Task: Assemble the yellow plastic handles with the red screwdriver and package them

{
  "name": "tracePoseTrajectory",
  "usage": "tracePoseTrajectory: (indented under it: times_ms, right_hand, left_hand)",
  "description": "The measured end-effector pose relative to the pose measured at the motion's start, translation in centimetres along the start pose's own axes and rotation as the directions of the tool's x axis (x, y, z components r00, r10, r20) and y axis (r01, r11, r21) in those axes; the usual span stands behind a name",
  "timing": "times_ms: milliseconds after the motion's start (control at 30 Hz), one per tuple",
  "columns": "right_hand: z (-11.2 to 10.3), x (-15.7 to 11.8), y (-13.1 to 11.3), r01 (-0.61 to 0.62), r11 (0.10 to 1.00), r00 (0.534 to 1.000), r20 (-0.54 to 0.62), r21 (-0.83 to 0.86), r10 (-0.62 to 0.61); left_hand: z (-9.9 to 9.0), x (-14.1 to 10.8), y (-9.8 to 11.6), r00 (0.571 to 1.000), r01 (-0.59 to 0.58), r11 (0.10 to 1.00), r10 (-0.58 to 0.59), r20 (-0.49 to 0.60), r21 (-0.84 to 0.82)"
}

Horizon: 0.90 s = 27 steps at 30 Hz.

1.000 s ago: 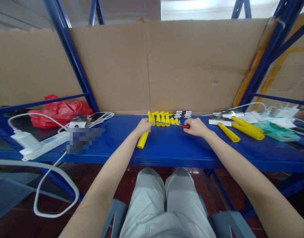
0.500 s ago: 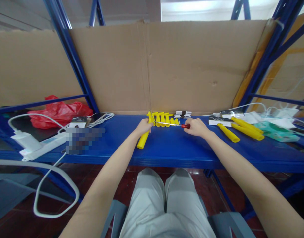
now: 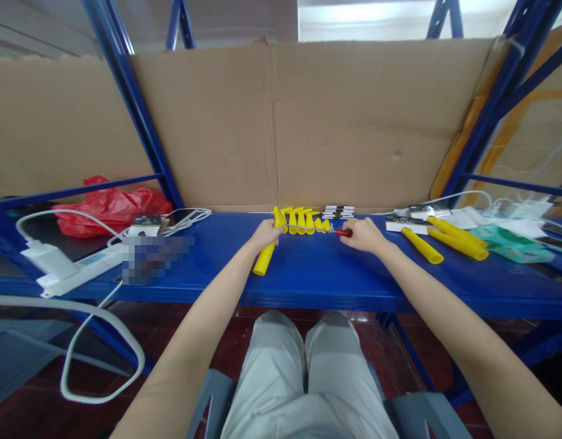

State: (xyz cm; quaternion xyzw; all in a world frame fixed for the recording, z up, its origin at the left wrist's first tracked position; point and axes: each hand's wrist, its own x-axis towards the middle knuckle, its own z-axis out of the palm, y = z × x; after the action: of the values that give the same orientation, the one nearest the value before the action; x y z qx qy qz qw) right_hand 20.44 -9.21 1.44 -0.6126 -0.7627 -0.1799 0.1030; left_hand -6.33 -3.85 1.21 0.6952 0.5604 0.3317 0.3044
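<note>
My left hand [image 3: 266, 233] is closed around a yellow plastic tool handle [image 3: 263, 261], whose hollow round end slants toward the front edge of the blue shelf. My right hand [image 3: 363, 235] grips the red handle of a screwdriver [image 3: 343, 232]. Its long metal shaft runs left, and the tip meets the upper part of the yellow handle beside my left thumb; the exact contact is too small to make out. Just behind the shaft lies a row of several yellow plastic parts [image 3: 301, 228]. Past them sits a stack of white pieces with black bands [image 3: 338, 211].
Several yellow tubes [image 3: 422, 246] lie at the right, near a white box [image 3: 406, 224] and a green plastic packet [image 3: 512, 242]. On the left are a power strip [image 3: 82, 268], white cables and a red plastic bag [image 3: 111, 207]. Cardboard [image 3: 326, 122] closes off the back.
Almost nothing differs. The red screwdriver handle and my right hand have shifted very slightly, while the tip stays at the yellow handle and my left hand keeps its hold.
</note>
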Motion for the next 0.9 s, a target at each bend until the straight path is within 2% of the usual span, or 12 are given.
tracePoseTrajectory:
  times_ms: [233,900]
  right_hand:
    - [0.41,0.19,-0.16,-0.089,0.996,0.995,0.04,-0.025,0.09]
    - [0.25,0.11,0.43,-0.096,0.995,0.995,0.016,-0.003,0.096]
  left_hand:
    - [-0.05,0.1,0.02,1.0,0.009,1.0,-0.009,0.004,0.02]
    - [-0.04,0.09,0.02,1.0,-0.001,1.0,0.001,-0.005,0.012]
